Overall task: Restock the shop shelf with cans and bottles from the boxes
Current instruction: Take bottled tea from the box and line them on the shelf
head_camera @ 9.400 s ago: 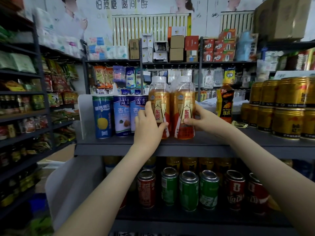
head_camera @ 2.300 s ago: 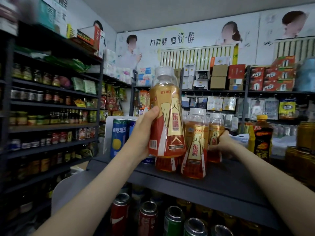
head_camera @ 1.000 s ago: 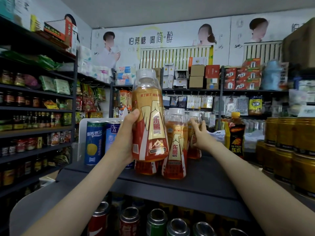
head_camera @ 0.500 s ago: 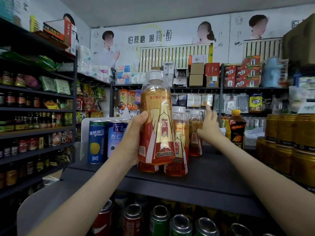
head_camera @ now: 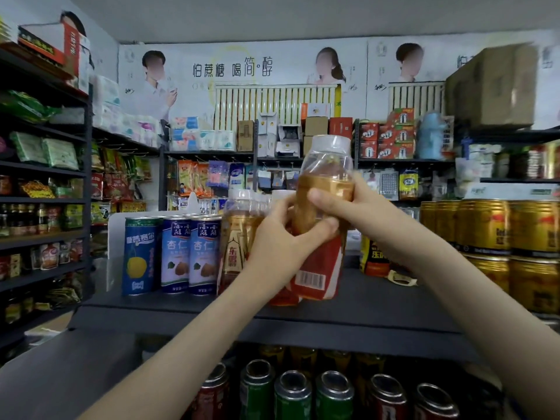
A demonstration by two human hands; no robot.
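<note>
A clear plastic bottle (head_camera: 324,207) of amber drink, with a white cap and a red-and-gold label, is held upright over the front of a dark shop shelf (head_camera: 378,301). Whether its base rests on the board or hangs just above it cannot be told. Both hands grasp it: the left hand (head_camera: 281,241) wraps the lower middle from the left, fingers curled around the front, and the right hand (head_camera: 360,207) clasps the shoulder from the right, thumb lying across the front.

Just behind and to the left stand more bottles of the same drink (head_camera: 239,237). Left of those is a row of tall blue cans (head_camera: 175,256). To the right is an open stretch of shelf, then a dark orange-labelled bottle (head_camera: 374,259) and stacked gold cans (head_camera: 509,228). Red and green cans (head_camera: 294,392) fill the shelf below.

To place it well, the person would likely set the base flat, turn the label to face outward since the barcode now faces front, and slide it into line beside its neighbours. Opening both hands only once it stands steady should keep it from knocking the row behind.
</note>
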